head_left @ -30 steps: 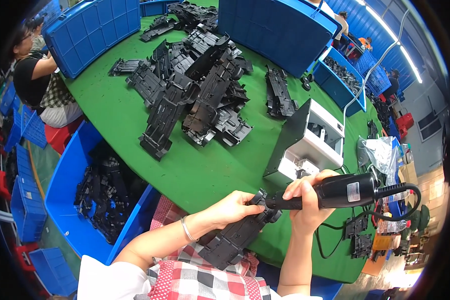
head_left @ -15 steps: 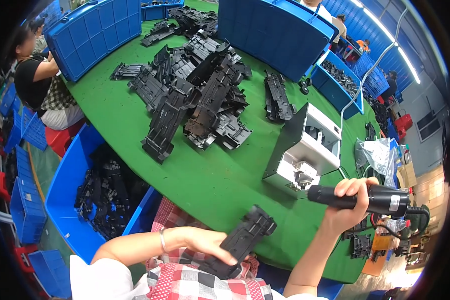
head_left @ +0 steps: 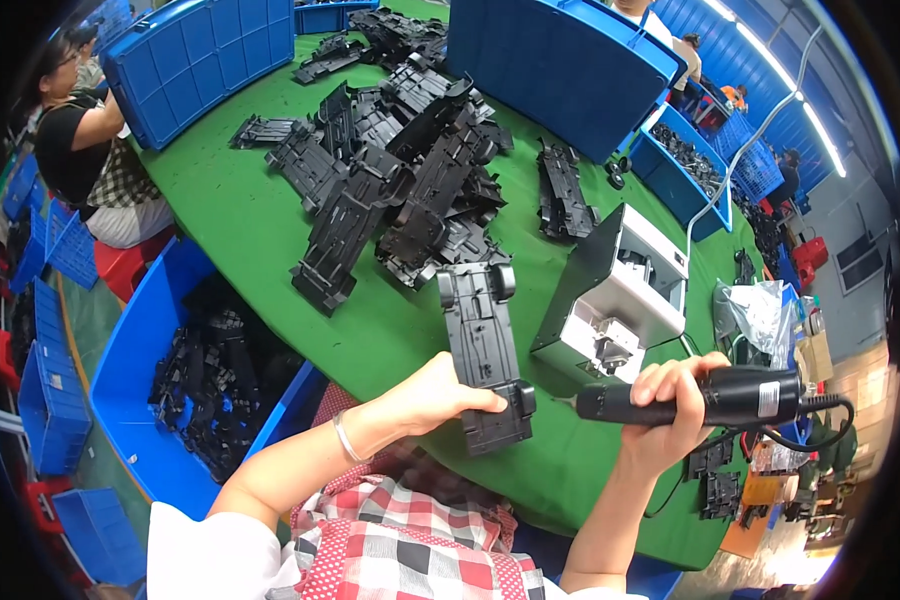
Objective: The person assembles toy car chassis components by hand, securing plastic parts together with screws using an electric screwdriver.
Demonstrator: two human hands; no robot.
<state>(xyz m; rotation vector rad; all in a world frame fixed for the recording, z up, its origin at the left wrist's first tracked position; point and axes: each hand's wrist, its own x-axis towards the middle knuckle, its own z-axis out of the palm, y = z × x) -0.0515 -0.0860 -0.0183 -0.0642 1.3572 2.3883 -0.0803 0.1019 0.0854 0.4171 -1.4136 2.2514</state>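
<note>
My left hand grips the lower end of a black plastic toy car chassis, its thumb lying across it. The chassis stands nearly upright in the picture, between the heap and my right hand. My right hand is wrapped round a black corded electric screwdriver, held almost level with its tip pointing left. That tip is a short way right of the chassis, apart from it. Just beyond the screwdriver stands a silver and black box-shaped machine, which looks like a screw feeder.
Many black chassis lie heaped on the green-covered table. A single chassis lies nearer the machine. Blue crates stand behind, and a blue bin of black parts is at the left. A person sits at the far left.
My left hand has raised the chassis up and away from my lap, turning it more upright. The screwdriver has shifted left and slightly down, closer to the chassis.
</note>
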